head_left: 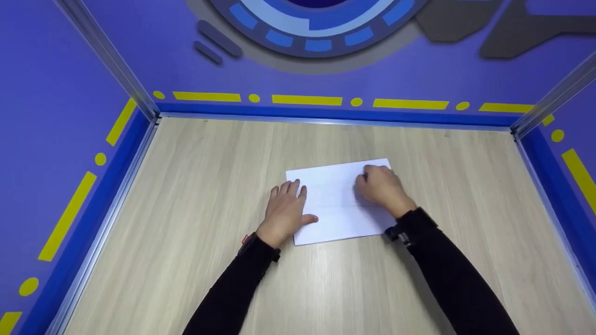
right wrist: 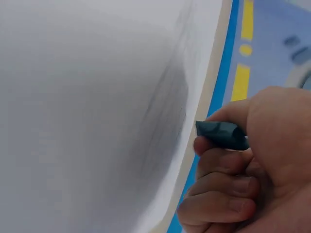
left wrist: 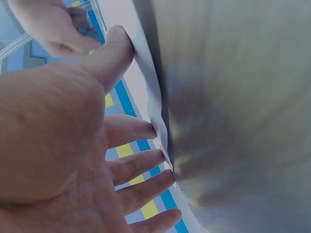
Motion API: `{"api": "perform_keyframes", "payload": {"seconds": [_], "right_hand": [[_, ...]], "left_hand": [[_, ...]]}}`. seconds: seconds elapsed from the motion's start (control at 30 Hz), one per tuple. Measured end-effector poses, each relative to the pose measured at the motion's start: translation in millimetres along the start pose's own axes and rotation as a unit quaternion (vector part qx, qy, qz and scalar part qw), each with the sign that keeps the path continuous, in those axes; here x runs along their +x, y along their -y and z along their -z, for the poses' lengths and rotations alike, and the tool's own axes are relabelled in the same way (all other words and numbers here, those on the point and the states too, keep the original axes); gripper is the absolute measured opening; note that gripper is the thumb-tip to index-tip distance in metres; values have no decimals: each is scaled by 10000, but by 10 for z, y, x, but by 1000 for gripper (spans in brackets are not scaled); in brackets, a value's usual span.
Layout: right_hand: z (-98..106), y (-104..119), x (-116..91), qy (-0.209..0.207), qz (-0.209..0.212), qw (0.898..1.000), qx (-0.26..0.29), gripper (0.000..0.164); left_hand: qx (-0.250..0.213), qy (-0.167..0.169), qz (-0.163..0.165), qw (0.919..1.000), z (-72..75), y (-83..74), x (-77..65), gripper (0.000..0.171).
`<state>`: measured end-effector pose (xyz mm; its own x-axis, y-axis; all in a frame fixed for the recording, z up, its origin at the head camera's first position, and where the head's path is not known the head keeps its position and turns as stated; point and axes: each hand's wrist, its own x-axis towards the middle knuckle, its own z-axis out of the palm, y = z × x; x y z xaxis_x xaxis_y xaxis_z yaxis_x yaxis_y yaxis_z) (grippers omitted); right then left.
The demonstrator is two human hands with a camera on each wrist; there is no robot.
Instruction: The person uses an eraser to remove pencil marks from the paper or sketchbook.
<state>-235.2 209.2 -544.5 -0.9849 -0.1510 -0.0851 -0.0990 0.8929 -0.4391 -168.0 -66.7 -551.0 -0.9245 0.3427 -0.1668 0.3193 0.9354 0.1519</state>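
A white sheet of paper (head_left: 330, 195) lies slightly turned on the table. My left hand (head_left: 285, 211) rests with spread, straight fingers on its left edge, the thumb pointing inward. Over the upper right part of the sheet, my right hand (head_left: 382, 187) has its fingers curled. In the right wrist view it pinches a small dark teal block (right wrist: 221, 134) between thumb and index finger; the exact kind is unclear. Faint grey lines (right wrist: 165, 87) run across the paper near that hand. From the head view the block is mostly hidden by the fingers.
The pale wood-grain table (head_left: 205, 195) reaches to blue panels with yellow marks (head_left: 307, 99) at the back and both sides. Metal rails (head_left: 326, 121) edge the table. Dark straps (head_left: 414, 225) sit around both wrists over black sleeves.
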Motion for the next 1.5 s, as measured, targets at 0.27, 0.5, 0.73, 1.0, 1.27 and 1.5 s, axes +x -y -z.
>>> {"api": "perform_keyframes", "payload": {"seconds": [0.27,0.5,0.73,1.0,1.27,1.5], "right_hand": [[-391,737,51,414,577,9971,-274,29],[-523,820,59,427,827,9934,-670,27],[-305,339,32,41,691,9966,-454,22],[108,-496,-96,-101,-55,9999,-84,23],[239,-431,-114,311,-391,9985,-221,30],[146,-102,-117,537,-274,9980,201,29]], "left_hand": [[114,-241,-103,9996,-41,-6,-16,96],[137,-305,-148,9993,-57,-59,-13,95],[134,-89,16,9999,-15,-49,10,96],[41,104,68,9999,17,-38,27,96],[24,63,63,10000,28,-26,10,97],[-46,92,101,9999,5,-21,0,98]]}}
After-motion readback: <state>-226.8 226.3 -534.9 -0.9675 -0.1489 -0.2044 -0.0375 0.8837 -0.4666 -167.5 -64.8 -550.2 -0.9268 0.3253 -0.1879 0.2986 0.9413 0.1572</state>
